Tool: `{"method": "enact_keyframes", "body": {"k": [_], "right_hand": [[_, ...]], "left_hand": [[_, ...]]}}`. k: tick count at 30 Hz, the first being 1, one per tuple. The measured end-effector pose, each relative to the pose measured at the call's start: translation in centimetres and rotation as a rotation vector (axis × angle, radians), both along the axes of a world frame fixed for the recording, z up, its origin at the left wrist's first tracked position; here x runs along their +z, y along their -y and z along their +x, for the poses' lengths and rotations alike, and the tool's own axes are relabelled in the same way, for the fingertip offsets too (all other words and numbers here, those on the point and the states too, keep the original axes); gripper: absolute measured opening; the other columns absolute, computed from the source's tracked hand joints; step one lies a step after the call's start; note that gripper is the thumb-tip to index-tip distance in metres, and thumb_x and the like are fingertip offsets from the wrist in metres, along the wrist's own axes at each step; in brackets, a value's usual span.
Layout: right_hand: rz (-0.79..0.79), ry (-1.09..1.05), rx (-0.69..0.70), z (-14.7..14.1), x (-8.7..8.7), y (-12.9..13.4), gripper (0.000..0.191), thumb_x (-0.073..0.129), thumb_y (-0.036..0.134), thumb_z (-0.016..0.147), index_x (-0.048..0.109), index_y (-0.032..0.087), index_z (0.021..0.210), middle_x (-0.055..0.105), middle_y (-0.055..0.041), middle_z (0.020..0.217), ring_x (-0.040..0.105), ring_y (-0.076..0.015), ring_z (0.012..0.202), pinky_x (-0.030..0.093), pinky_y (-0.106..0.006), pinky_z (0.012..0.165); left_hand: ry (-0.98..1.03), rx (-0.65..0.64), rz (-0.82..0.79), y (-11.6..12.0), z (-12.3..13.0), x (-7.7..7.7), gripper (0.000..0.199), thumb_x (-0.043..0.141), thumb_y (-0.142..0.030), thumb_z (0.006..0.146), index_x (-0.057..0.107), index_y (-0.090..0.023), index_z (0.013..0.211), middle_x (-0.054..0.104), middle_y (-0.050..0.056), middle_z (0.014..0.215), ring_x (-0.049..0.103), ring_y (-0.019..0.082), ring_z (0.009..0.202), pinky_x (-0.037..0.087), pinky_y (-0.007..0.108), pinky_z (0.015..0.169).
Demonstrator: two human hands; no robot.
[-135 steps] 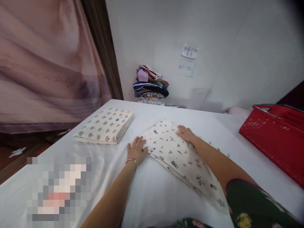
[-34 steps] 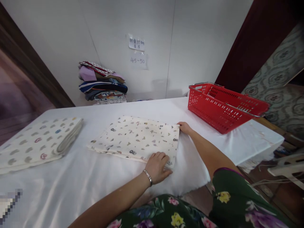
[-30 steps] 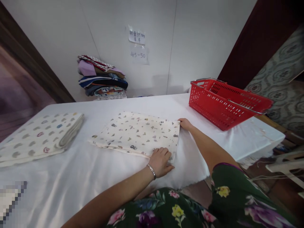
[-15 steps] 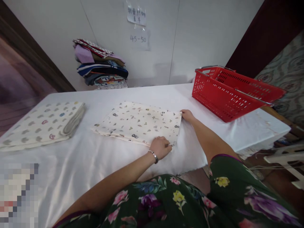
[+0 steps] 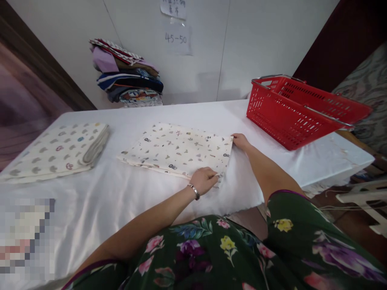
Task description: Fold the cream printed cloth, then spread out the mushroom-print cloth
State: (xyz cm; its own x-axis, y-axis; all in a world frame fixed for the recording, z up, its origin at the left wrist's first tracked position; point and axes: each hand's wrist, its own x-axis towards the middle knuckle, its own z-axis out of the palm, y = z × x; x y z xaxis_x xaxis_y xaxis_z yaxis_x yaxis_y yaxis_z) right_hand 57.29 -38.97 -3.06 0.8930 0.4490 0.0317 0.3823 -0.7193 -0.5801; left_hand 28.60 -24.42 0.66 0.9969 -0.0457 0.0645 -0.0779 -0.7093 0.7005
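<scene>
A cream cloth (image 5: 181, 150) with small printed motifs lies folded in layers on the white-covered table (image 5: 133, 217). My left hand (image 5: 204, 180) pinches its near right corner, and a bracelet sits on that wrist. At the far right corner, my right hand (image 5: 241, 143) grips the cloth's edge between thumb and fingers. The cloth's right edge runs between my two hands, while its left end rests loosely on the table. Parts of my right fingertips are hidden by the cloth and hand.
A folded cloth with grey motifs (image 5: 60, 149) lies at the left. A red basket (image 5: 290, 112) stands at the back right. Against the wall is a stack of folded fabrics (image 5: 128, 76). A white plastic stool (image 5: 363, 197) is beyond the table's right side.
The view has tilted down slightly, so things sit higher or lower by a little in it. Both hands keep hold of the cloth's right corners; the cloth has barely moved.
</scene>
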Motion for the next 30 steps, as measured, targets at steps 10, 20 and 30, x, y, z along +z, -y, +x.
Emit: {"method": "enact_keyframes", "body": {"k": [10,20,30], "right_hand": [[-0.067,0.041,0.011,0.9,0.1,0.0,0.03,0.048,0.009,0.071,0.07,0.015,0.091,0.069,-0.0027,0.085,0.059,-0.0134,0.078,0.043,-0.02,0.073],[-0.112,0.052,0.041,0.9,0.2,0.2,0.031,0.047,0.011,0.076,0.069,0.018,0.095,0.069,-0.0022,0.096,0.058,-0.014,0.089,0.041,-0.02,0.08],[-0.137,-0.038,0.03,1.5,0.8,-0.7,0.031,0.05,0.008,0.07,0.071,0.017,0.091,0.069,-0.001,0.077,0.06,-0.0121,0.071,0.043,-0.018,0.068]], "left_hand": [[0.271,-0.268,0.561,-1.1,-1.0,-1.9,0.021,0.047,-0.025,0.086,0.062,-0.022,0.102,0.06,0.006,0.104,0.051,0.02,0.095,0.037,0.035,0.08],[0.325,-0.236,0.663,0.8,-1.4,-2.0,0.015,0.043,-0.016,0.088,0.057,-0.016,0.092,0.055,0.009,0.098,0.046,0.021,0.099,0.032,0.037,0.085],[0.16,-0.228,0.747,1.9,-0.3,-0.7,0.015,0.049,-0.01,0.078,0.055,-0.013,0.091,0.055,0.011,0.088,0.049,0.024,0.086,0.03,0.042,0.08]]}}
